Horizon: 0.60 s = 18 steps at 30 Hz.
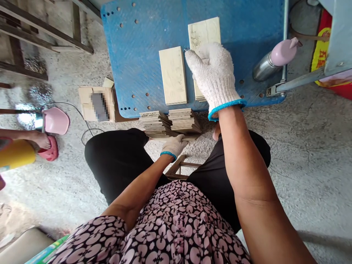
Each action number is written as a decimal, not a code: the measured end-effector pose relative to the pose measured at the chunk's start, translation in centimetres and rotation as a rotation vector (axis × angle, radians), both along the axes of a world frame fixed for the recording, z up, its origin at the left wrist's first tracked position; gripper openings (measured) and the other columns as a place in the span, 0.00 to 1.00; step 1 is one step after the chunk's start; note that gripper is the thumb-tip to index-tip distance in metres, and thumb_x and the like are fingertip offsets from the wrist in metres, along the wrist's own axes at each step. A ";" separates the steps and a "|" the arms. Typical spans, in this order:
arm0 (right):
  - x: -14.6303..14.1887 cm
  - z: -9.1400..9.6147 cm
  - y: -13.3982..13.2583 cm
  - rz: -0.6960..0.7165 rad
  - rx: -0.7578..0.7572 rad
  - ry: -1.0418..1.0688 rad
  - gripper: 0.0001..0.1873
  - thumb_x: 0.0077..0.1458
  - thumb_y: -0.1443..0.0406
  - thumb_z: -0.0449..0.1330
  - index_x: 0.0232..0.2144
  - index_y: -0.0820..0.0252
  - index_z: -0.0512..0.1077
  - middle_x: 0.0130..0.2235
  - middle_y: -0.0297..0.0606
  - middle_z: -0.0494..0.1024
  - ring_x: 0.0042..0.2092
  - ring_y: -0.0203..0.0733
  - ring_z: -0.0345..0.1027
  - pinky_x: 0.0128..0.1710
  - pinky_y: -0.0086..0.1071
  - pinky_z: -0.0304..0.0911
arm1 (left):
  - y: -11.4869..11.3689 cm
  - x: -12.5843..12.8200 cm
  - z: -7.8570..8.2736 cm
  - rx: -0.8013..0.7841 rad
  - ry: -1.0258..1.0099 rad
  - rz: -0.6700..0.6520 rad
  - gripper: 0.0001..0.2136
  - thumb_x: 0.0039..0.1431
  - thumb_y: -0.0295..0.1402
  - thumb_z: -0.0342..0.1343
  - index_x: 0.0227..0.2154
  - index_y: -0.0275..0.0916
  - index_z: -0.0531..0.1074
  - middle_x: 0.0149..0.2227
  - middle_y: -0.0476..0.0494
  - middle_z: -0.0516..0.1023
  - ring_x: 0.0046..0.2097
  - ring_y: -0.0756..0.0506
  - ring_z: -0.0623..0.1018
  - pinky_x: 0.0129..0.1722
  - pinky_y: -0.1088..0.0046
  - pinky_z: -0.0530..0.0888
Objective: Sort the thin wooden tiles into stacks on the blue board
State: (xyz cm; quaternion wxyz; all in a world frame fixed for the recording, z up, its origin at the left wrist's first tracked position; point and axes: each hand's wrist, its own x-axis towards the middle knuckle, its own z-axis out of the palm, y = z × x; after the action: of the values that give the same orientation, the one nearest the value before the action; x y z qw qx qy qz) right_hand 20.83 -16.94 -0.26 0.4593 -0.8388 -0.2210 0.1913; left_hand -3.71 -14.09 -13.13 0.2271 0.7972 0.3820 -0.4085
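My right hand (213, 75), in a white knit glove with a blue cuff, is over the right pile of thin pale rectangular boards (205, 31) on the blue table. Its thumb points left and its fingers are curled; whatever they hold, if anything, is hidden. To the left lies a second low pile of boards (172, 75). Down between my knees, my gloved left hand (173, 145) grips the near edge of a thin board (192, 138) low against two taller stacks (155, 124) (183, 120). Most of its fingertips are covered.
The blue table (132, 66) has small holes. A steel bottle with a pink lid (271, 58) stands at its right, near a metal frame bar (299, 80). A cardboard box (85, 104) and a pink scoop-like thing (56, 121) are at left, near another person's foot in a red clog (50, 148).
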 end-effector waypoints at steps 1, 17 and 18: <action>0.0 0.0 0.0 -0.004 0.009 0.008 0.20 0.56 0.50 0.56 0.21 0.48 0.53 0.30 0.36 0.70 0.38 0.47 0.66 0.36 0.39 0.60 | 0.5 0.2 0.2 -0.036 0.043 -0.069 0.28 0.63 0.48 0.48 0.62 0.42 0.66 0.52 0.33 0.76 0.54 0.33 0.75 0.49 0.62 0.71; -0.1 0.7 -0.1 0.075 -0.120 -0.057 0.23 0.63 0.54 0.56 0.21 0.53 0.53 0.28 0.32 0.71 0.33 0.39 0.64 0.35 0.34 0.59 | -1.6 0.8 -1.6 -0.213 0.110 -0.515 0.19 0.62 0.34 0.51 0.53 0.33 0.71 0.51 0.26 0.74 0.49 0.31 0.77 0.45 0.58 0.73; -0.1 0.7 0.0 0.077 -0.125 -0.063 0.23 0.63 0.54 0.56 0.21 0.52 0.53 0.28 0.32 0.71 0.34 0.39 0.64 0.35 0.34 0.59 | -2.0 0.4 -1.6 -0.226 0.108 -0.518 0.19 0.61 0.34 0.52 0.54 0.33 0.70 0.51 0.26 0.73 0.50 0.31 0.76 0.46 0.58 0.73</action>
State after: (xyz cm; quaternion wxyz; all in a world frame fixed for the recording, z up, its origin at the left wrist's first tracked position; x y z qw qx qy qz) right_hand 20.68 -16.99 0.48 0.3911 -0.8624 -0.2550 0.1955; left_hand -3.27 -16.06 -14.76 0.1818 0.8150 0.1291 -0.5349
